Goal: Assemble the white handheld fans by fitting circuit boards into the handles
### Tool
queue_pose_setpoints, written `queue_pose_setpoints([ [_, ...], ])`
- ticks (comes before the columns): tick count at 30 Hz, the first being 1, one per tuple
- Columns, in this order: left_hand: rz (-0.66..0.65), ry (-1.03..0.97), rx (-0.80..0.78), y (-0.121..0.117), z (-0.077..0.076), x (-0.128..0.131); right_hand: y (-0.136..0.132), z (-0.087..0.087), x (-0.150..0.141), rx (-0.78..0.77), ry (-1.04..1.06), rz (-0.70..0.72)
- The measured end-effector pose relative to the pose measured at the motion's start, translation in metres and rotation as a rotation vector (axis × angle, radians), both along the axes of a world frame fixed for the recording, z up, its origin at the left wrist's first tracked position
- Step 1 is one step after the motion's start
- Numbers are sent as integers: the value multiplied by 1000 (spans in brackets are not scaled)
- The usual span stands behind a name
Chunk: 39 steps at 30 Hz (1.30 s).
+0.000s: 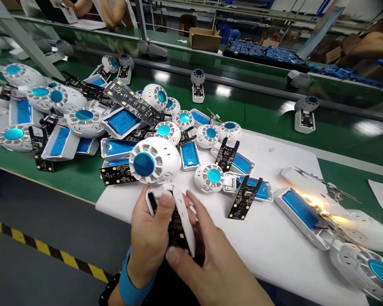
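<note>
In front of me is a white round-headed device point(170, 159), its head carrying a shiny blue disc. Its body is uncovered and shows a black circuit board point(178, 231) with small yellow squares. My left hand point(148, 240) is closed round the body, thumb pressed near the neck. A long white cover point(185, 219) stands on edge along the board's right side. My right hand point(213, 250) is closed on this cover, fingers behind it and thumb by the board's lower end. The lowest part of the device is hidden by my hands.
A heap of similar devices point(83, 121) with blue batteries and loose boards fills the left. White paper point(239, 242) covers the green bench. At right lies an opened device point(298, 208) with glowing lights. More units stand along the back point(198, 91). Other people's arms show beyond.
</note>
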<state>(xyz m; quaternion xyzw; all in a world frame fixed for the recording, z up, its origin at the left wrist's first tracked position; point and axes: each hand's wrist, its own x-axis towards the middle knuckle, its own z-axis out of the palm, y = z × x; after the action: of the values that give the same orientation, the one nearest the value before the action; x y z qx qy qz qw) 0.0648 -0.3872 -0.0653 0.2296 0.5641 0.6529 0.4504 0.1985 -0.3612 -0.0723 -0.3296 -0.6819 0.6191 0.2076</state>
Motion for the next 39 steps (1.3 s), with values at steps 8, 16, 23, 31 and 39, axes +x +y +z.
queue_pose_setpoints([
  [8, -15, 38, -7, 0, -4, -3, 1, 6, 16, -440, 56, -56],
  [16, -207, 216, 144, -5, -29, -13, 120, 66, 46, -560, 69, -368],
  [23, -359, 159, 159, -17, -34, -10, 243, 69, 48, -169, -67, -619],
  [31, -384, 69, 60, -15, -34, -15, 207, 41, 53, 252, -610, -150],
  [39, -249, 54, -74, -7, -17, 6, 185, 46, 36, 555, -888, 56],
])
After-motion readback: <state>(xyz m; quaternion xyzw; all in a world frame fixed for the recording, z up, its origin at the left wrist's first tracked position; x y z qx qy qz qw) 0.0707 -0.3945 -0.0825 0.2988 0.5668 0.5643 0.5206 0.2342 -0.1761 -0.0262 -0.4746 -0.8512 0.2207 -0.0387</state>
